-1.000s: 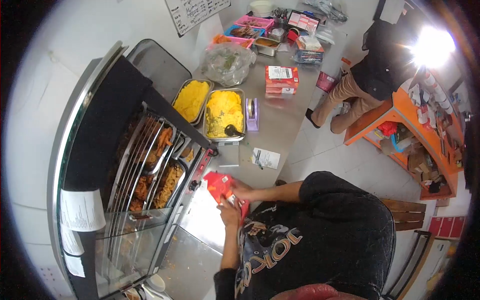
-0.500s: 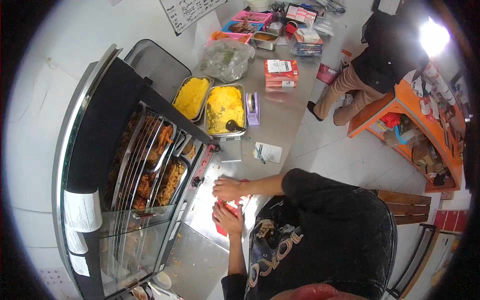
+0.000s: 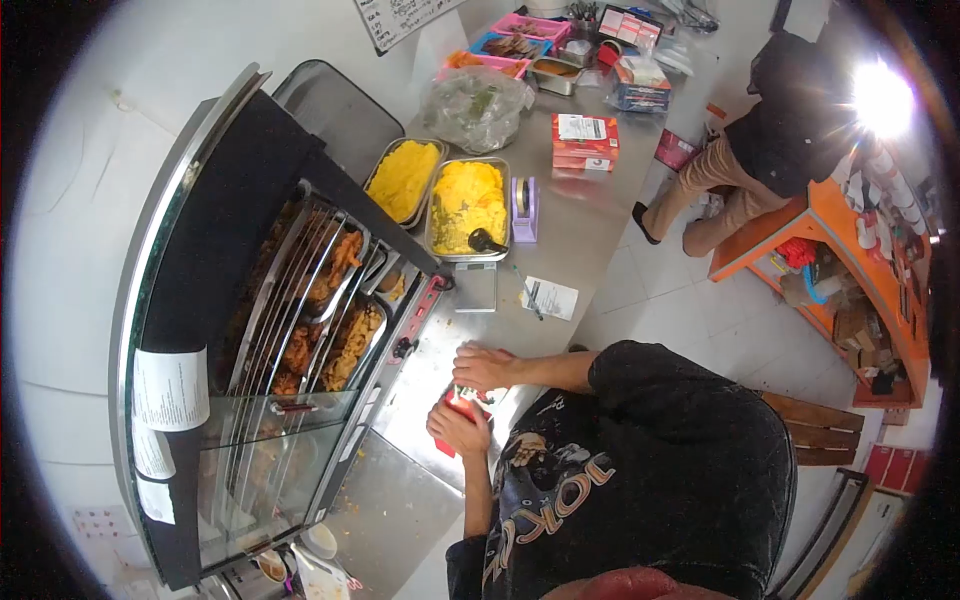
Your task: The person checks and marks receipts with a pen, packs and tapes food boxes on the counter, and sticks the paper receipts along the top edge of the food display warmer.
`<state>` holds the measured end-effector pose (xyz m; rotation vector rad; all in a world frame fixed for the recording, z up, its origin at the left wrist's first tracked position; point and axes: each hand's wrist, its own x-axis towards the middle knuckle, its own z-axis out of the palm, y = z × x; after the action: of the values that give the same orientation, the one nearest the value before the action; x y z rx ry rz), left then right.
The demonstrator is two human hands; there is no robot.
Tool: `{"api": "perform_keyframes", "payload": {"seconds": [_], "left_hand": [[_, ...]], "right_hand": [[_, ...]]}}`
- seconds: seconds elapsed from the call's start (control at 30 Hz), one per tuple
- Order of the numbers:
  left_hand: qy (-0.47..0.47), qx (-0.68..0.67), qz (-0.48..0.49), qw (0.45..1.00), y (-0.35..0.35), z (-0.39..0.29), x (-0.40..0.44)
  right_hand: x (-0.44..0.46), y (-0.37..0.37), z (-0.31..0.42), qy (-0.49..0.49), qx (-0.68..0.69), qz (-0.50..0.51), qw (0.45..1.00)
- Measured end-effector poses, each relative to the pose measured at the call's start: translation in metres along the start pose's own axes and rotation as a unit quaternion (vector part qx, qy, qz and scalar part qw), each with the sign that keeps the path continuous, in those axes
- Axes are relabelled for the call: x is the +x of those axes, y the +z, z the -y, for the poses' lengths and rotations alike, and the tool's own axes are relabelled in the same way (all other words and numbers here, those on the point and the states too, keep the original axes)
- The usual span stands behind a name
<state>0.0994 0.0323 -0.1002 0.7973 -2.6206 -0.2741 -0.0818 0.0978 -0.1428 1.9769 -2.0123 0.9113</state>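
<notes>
A small red box (image 3: 445, 446) lies on the shiny steel counter in front of the black shirt. My left hand (image 3: 460, 430) is closed round its lower part, with the fingers bent over it. At its upper end, my right hand (image 3: 484, 368) is closed over the box, palm down, hiding much of it. Between the two hands a patch of red and white shows; its details are too small to make out. Above the hands on the counter are a flat scale (image 3: 475, 288) and a white printed paper (image 3: 550, 299) with a pen.
A glass display case (image 3: 280, 420) with fried food stands at the left. Two trays of yellow food (image 3: 470, 205), a purple tape dispenser (image 3: 524, 210), red boxes (image 3: 585, 143) and a plastic bag (image 3: 478, 108) are farther up the counter. Another person (image 3: 780, 130) stands near orange shelving (image 3: 800, 215).
The red box, earlier held up and tilted between both hands, is now down on the counter. My right hand has moved over its upper end. The view has shifted slightly.
</notes>
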Motion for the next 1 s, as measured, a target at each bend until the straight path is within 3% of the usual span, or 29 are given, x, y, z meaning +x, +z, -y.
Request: {"api": "perform_keyframes", "payload": {"seconds": [0.1, 0.13, 0.2, 0.23, 0.33, 0.37, 0.43, 0.5, 0.6, 0.63, 0.73, 0.77, 0.87, 0.9, 1.0], "left_hand": [[-0.051, 0.099, -0.011, 0.994, 0.011, 0.006, -0.005], [-0.056, 0.119, -0.032, 0.991, 0.007, 0.006, -0.004], [-0.122, 0.1, 0.018, 0.987, -0.023, -0.007, -0.015], [-0.153, 0.088, 0.042, 0.983, -0.034, -0.013, -0.016], [-0.135, -0.002, 0.044, 0.99, -0.026, -0.003, -0.04], [-0.087, -0.001, -0.02, 0.996, -0.013, 0.005, -0.045], [-0.19, -0.089, -0.008, 0.978, -0.01, -0.001, -0.039], [-0.288, -0.179, -0.005, 0.941, -0.005, -0.001, -0.034], [-0.339, -0.194, 0.014, 0.921, 0.003, 0.013, -0.036], [-0.316, -0.197, 0.002, 0.928, 0.005, 0.021, -0.038], [-0.367, -0.361, -0.038, 0.857, 0.01, 0.028, -0.035], [-0.366, -0.344, -0.011, 0.864, 0.006, 0.031, -0.038], [-0.304, -0.462, -0.118, 0.825, -0.004, 0.012, -0.041], [-0.339, -0.497, -0.124, 0.789, -0.013, 0.001, -0.043], [-0.35, -0.468, -0.15, 0.797, -0.023, -0.009, -0.044]], "right_hand": [[0.015, -0.047, 0.015, 0.094, -0.006, -0.086, 0.992], [0.015, -0.048, 0.012, 0.109, -0.03, -0.066, 0.991], [0.008, -0.052, 0.013, 0.14, -0.076, -0.027, 0.987], [-0.001, -0.052, 0.011, 0.194, -0.082, 0.091, 0.973], [-0.024, -0.05, 0.016, 0.336, 0.019, 0.233, 0.912], [-0.025, -0.048, 0.018, 0.355, 0.062, 0.23, 0.904], [-0.025, -0.049, 0.027, 0.396, 0.151, 0.219, 0.879], [-0.028, -0.038, 0.026, 0.407, 0.166, 0.168, 0.882], [-0.029, -0.033, 0.021, 0.401, 0.162, 0.134, 0.891], [-0.029, -0.035, 0.021, 0.396, 0.157, 0.132, 0.895], [-0.026, -0.051, 0.023, 0.429, 0.286, 0.09, 0.852], [-0.034, -0.034, 0.019, 0.443, 0.339, 0.049, 0.829], [-0.034, -0.039, 0.018, 0.394, 0.475, -0.034, 0.786], [-0.034, -0.042, 0.016, 0.383, 0.487, -0.023, 0.785], [-0.033, -0.039, 0.014, 0.347, 0.512, -0.058, 0.784]]}}
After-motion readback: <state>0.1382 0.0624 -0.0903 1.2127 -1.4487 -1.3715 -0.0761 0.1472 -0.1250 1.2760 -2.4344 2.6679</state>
